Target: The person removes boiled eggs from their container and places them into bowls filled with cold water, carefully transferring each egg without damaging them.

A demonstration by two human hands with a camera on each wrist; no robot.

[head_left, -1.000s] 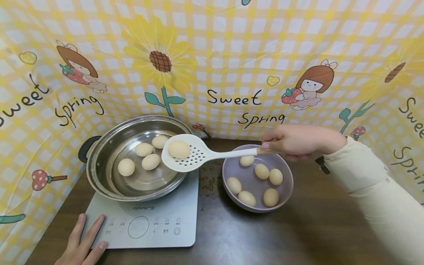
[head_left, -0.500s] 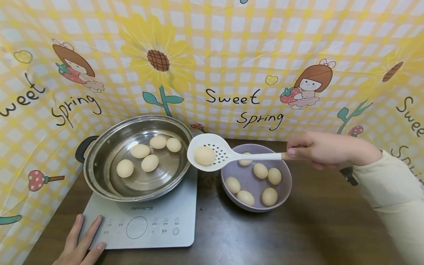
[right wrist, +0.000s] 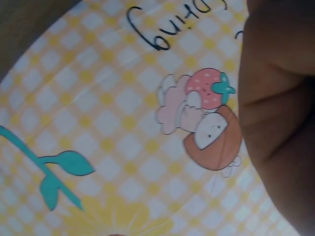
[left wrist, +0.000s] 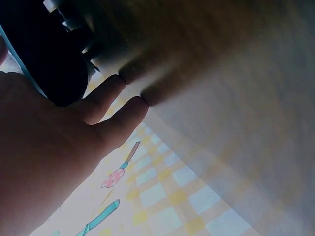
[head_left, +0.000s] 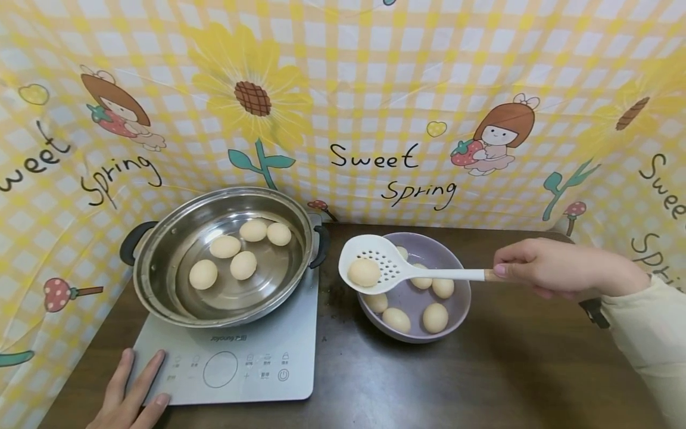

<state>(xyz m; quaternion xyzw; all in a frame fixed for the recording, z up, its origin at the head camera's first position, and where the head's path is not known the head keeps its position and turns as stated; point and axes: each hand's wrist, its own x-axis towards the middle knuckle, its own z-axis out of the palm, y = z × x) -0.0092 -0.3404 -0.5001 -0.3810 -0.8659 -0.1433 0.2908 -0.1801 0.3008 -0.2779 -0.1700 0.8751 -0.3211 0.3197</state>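
Dark table [head_left: 429, 381], checked cloth [head_left: 348, 101] behind; left hand [head_left: 131, 396] spread at hob [head_left: 252, 387] edge; right hand [head_left: 557, 268] pinching skimmer [head_left: 417, 272], with egg [head_left: 364, 272], over bowl [head_left: 412, 302].

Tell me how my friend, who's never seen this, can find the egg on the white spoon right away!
Find the big steel pot, then look right to the purple bowl. In the head view, a white slotted spoon, held by the right hand, overlaps the bowl's left edge. The egg you want is the only one in the spoon; all other eggs lie in pot or bowl.
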